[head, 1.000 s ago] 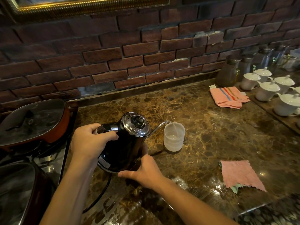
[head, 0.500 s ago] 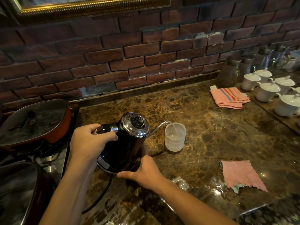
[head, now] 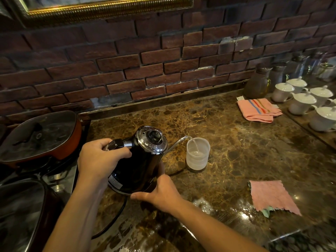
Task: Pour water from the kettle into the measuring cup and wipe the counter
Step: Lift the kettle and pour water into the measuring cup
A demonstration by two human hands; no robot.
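The left hand (head: 99, 157) has its grip wrapped tight around the handle of the black kettle (head: 138, 166), fingers curled over the top of it. The right hand (head: 161, 192) cups the kettle's lower rim from the near side, thumb and fingers spread against the base and clamped on it. Between the two hands the kettle is lifted off the tabletop (head: 245, 151) and tilted to the right, its chrome lid (head: 152, 139) in place on top. A dark cord (head: 111, 222) trails from under it toward the near edge.

The thin gooseneck spout (head: 179, 141) reaches over the rim of the measuring cup (head: 197, 155), and a stream of water (head: 194, 143) falls from its tip into the cup. The cup is translucent, stands upright on the marble tabletop just right of the kettle, and holds a shallow pool of water near its bottom.

A pink cloth (head: 272, 197) lies flat on the tabletop to the right, nearer the front edge, with wet, shining patches beside it. Farther back a folded striped towel (head: 259, 110) rests near a group of white lidded cups (head: 305, 100); their contents are hidden. At the left a lidded orange pan (head: 41, 135) has condensation fogging its glass lid.
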